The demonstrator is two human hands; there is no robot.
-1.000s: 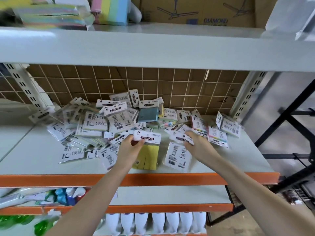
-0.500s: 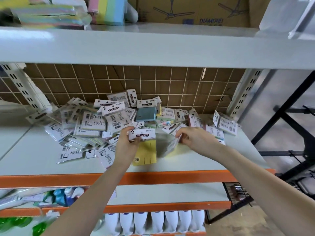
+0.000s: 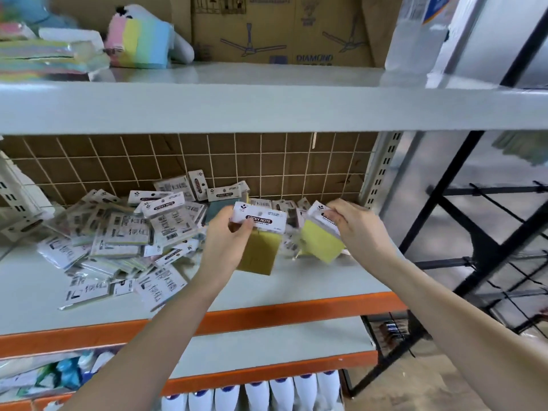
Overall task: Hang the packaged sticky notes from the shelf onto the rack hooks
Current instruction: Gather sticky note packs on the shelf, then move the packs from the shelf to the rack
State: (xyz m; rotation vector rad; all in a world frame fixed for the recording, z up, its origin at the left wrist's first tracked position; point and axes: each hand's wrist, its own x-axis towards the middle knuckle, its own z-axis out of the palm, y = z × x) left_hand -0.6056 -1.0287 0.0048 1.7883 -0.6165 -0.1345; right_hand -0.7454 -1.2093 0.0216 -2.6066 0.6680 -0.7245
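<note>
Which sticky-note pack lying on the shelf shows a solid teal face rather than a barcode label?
The teal pack, lying at the pile's right edge just behind the left hand. Packs around it show white printed labels; the two held packs are yellow.

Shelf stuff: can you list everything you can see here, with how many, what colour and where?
sticky note pack in left hand: one, mustard yellow with white header, lifted above the shelf
sticky note pack in right hand: one, bright yellow with white header, lifted above the shelf
pile of sticky note packs: many, mostly white labels, on the middle shelf's left and back
middle shelf: one, grey with orange front edge
wire grid: one, white, behind the pile
cardboard box: one, brown with fan drawings, top shelf
pastel pads: one block, pink, yellow, green, blue, top shelf
white bottles: several, bottom shelf
black rack: one, at right
left hand: pinches its pack's header
right hand: grips its pack's header
</note>
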